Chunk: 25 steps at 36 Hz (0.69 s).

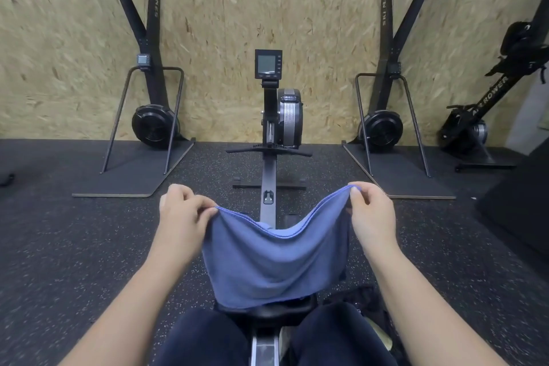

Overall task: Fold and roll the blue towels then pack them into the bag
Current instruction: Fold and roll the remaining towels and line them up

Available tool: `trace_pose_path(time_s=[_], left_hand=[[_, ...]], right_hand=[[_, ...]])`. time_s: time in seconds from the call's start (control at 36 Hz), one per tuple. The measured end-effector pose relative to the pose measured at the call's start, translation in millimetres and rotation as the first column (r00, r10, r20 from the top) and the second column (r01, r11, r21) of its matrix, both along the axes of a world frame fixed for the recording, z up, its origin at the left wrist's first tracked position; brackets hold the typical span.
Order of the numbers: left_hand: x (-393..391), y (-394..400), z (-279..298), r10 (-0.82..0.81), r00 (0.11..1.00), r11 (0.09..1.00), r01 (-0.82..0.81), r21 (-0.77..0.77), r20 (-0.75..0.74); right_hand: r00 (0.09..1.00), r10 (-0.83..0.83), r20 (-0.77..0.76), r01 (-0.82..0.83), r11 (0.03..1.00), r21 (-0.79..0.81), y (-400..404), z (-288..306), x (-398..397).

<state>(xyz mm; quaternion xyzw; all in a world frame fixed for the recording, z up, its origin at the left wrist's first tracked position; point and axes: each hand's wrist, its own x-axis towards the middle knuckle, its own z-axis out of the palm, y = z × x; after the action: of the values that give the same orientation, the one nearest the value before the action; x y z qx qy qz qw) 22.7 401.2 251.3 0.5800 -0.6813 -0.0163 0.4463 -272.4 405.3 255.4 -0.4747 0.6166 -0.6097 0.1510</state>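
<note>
A blue towel hangs in front of me, folded double, its top edge sagging in the middle. My left hand pinches its upper left corner and my right hand pinches its upper right corner. The towel's lower edge drapes onto the black seat of the rowing machine between my knees. A dark bag, partly hidden by my right leg, lies on the floor just right of the seat.
The rowing machine's rail runs ahead to its flywheel and monitor by the chipboard wall. Ski machines stand left and right on base plates. Another rower leans at far right. Speckled black rubber floor lies around.
</note>
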Motion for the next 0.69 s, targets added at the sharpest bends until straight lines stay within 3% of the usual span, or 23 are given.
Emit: trace_pose_path(time_s=[0.14,0.22,0.33,0.47,0.69], left_hand=[[3.2,-1.7,-2.9,0.0,1.0,0.999,0.0,0.043,-0.005],[8.1,-2.1,-3.0,0.041,0.995,0.996,-0.033,0.088,-0.089],[8.8,-0.2,-2.5,0.085,0.979,0.99,-0.062,0.125,-0.186],[6.3,6.1,1.4,0.122,0.933,0.989,-0.085,0.122,-0.338],[-1.7,10.3,13.2,0.039,0.873,0.996,0.005,0.089,-0.487]], right_hand=[[0.999,-0.023,0.035,0.023,1.0,-0.006,1.3,1.9,-4.4],[0.997,-0.044,0.063,0.045,0.999,-0.012,4.3,2.2,-9.4],[0.995,-0.085,-0.054,0.086,0.996,0.001,7.2,-1.3,-12.1],[0.997,-0.081,0.014,0.081,0.997,0.019,12.9,-1.4,-8.0],[0.999,-0.036,-0.007,0.037,0.992,0.122,7.6,1.5,6.4]])
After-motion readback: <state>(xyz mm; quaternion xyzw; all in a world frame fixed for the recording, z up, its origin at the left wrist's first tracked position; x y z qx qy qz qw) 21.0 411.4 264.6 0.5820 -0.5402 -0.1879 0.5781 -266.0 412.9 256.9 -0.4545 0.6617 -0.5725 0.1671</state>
